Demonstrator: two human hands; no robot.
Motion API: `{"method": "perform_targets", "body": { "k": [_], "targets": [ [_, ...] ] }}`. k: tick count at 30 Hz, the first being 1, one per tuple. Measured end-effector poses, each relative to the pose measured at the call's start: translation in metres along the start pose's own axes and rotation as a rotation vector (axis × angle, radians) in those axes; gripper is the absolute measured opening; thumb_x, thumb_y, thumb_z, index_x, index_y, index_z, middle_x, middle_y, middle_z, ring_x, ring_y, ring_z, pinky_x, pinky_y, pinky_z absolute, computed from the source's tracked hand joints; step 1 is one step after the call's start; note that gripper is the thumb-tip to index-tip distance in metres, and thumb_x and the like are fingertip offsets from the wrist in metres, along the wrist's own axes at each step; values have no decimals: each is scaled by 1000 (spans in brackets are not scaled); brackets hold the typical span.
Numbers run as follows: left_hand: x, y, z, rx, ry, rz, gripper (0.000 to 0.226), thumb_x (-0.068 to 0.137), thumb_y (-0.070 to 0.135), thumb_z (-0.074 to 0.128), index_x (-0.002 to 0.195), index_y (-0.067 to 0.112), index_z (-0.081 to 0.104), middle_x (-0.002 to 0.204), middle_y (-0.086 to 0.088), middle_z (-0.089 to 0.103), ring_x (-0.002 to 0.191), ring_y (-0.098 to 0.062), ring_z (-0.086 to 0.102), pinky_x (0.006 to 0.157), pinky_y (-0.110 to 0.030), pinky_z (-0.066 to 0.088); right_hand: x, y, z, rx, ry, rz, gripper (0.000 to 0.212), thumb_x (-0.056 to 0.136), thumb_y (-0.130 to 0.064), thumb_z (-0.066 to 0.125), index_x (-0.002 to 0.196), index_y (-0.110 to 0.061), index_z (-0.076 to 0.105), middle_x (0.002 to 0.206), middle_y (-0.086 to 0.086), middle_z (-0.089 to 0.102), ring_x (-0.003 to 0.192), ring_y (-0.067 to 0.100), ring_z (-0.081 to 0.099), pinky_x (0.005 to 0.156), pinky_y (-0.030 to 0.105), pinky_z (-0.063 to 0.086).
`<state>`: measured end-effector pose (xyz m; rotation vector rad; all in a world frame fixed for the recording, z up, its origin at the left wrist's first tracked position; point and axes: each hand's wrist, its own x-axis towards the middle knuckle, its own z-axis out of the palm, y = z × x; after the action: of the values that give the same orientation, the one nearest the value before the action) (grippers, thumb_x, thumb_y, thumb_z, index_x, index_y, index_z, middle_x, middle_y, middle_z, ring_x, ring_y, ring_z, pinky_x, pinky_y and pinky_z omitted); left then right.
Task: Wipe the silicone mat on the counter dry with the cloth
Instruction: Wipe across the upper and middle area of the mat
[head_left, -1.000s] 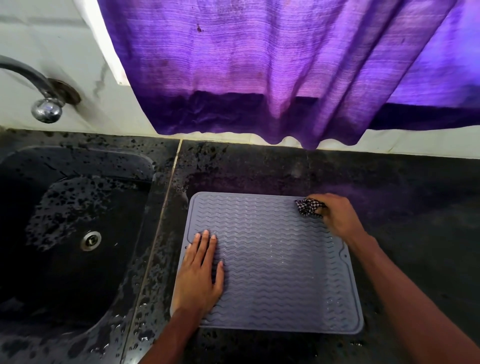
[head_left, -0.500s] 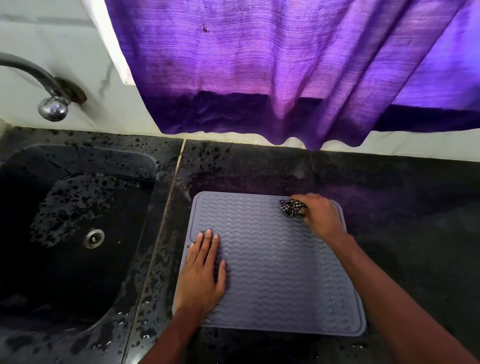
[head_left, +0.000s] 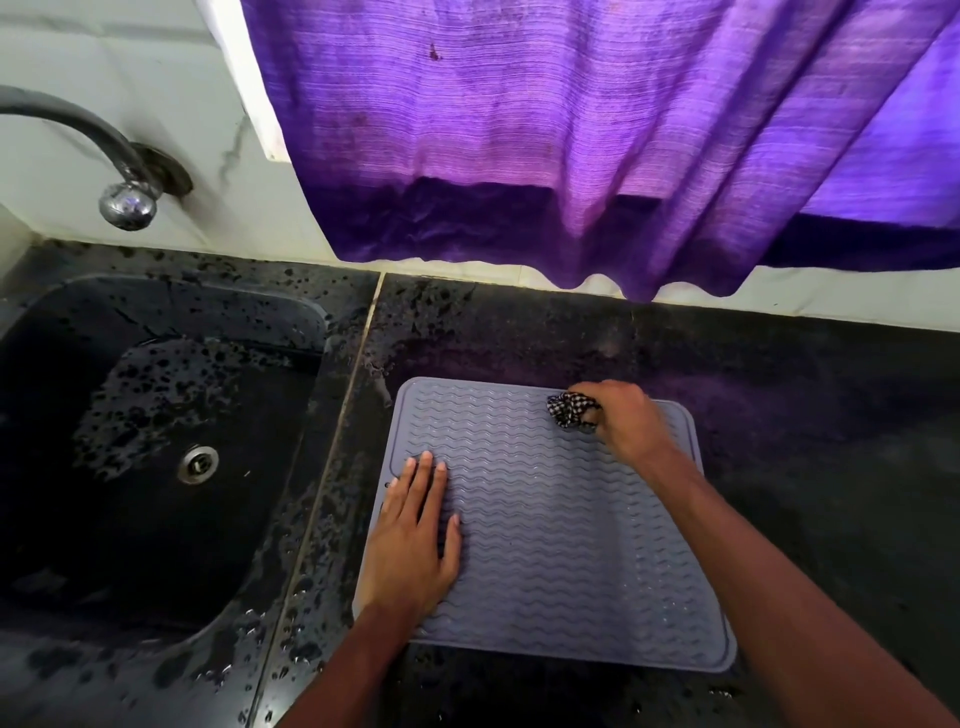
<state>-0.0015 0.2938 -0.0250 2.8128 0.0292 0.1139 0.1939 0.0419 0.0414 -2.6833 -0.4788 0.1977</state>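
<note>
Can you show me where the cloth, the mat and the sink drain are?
cloth (head_left: 571, 410): head view, on its checked bunch.
silicone mat (head_left: 561, 545): head view, on its bare wavy middle.
sink drain (head_left: 197, 464): head view, on its metal ring.

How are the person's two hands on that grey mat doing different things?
The left hand lies flat and open, fingers stretched out, near the left edge of the silicone mat; the right hand is curled shut around a bunched checkered cloth. The left hand holds nothing, while the right hand presses the cloth near the mat's far right corner. The left sits nearer the person, the right farther away. Both rest on the mat.
</note>
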Motion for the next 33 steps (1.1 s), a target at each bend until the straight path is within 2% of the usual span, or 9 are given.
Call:
{"method": "perform_targets", "body": {
  "k": [3,9,14,18,21,27,30,33],
  "targets": [
    [0,0,-1,10,-13,-3,65,102,43,33,159,11,26,168,-6,18,156,-19,10,123,-41,18,5,-11,-2,30,0,8,47,77,1,60,105,-37,65,86,0,65,80,20,62,68,37,52],
    [0,2,-1,16,-27,-12,65,102,42,32,159,11,23,168,-6,16,156,-20,9,124,-40,15,3,-25,10,9,-3,36,47,77,1,63,105,-37,65,85,-1,64,83,24,63,69,37,52],
    [1,2,-3,15,-39,-20,66,102,43,32,160,12,21,168,-5,14,156,-18,6,124,-37,11,12,-46,10,51,16,-25,48,78,0,64,106,-39,65,87,-3,65,83,18,60,70,34,49],
    [1,2,-3,13,-51,-24,66,103,43,30,161,14,17,169,-4,11,156,-17,3,125,-36,8,8,-62,27,-11,-6,-17,44,82,-1,61,110,-34,67,90,3,67,87,26,61,69,34,46],
    [1,2,-2,19,-53,-24,66,103,44,30,160,13,19,169,-5,12,156,-17,3,125,-37,9,13,-62,24,20,-26,12,42,80,-1,61,104,-35,67,88,2,68,85,26,64,69,36,51],
    [1,1,-2,0,-36,-16,65,102,43,32,157,10,29,167,-7,20,156,-19,11,123,-37,14,25,-93,31,89,-10,-25,42,81,-5,63,109,-37,64,91,0,67,88,24,64,73,38,53],
    [2,1,-1,-13,-20,-3,64,101,43,34,156,8,33,166,-8,24,155,-21,16,123,-39,17,21,-104,41,-18,-18,-33,46,80,0,58,111,-33,65,94,2,67,91,26,63,73,38,52],
    [2,0,0,-24,-8,0,64,100,42,37,154,7,36,165,-9,26,154,-23,20,122,-39,19,25,-105,36,39,-48,-6,48,74,4,55,105,-31,69,92,3,69,90,26,66,73,39,53]
  ]
}}
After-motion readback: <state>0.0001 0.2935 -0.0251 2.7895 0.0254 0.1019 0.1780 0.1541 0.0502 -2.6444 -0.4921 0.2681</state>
